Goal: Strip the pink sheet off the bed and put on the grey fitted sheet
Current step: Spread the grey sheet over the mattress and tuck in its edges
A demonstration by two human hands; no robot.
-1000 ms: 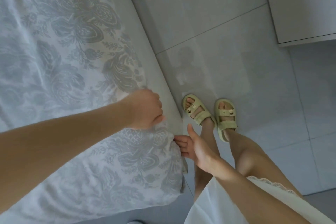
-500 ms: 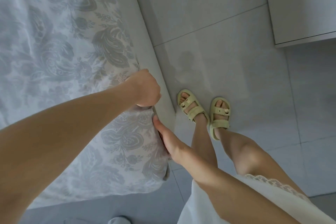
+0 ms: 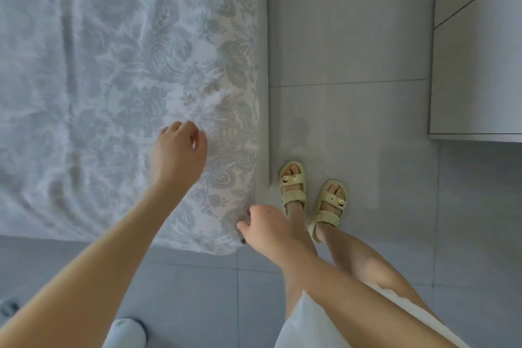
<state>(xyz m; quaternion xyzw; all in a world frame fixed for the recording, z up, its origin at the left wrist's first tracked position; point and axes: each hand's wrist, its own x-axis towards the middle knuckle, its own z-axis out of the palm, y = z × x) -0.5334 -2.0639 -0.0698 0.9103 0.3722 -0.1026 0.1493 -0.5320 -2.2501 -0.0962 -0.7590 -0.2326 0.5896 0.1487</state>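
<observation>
The grey floral fitted sheet (image 3: 118, 70) covers the mattress top and wraps over its near right corner. My left hand (image 3: 179, 151) is over the sheet a little in from the right edge, with its fingers loosely curled and nothing between them. At the mattress corner, my right hand (image 3: 264, 224) curls its fingers round the sheet's edge on the side, and the fingertips are hidden behind the fabric. No pink sheet is in view.
I stand on grey floor tiles (image 3: 353, 127) right of the bed, in pale yellow sandals (image 3: 293, 186). A white cabinet (image 3: 477, 70) stands at the far right. A white rounded object (image 3: 125, 332) lies on the floor at the bottom left.
My left hand let go of the sheet at the edge and moved inward over the bed. My right hand slid down to the mattress corner. The view swung to show the bed's foot edge.
</observation>
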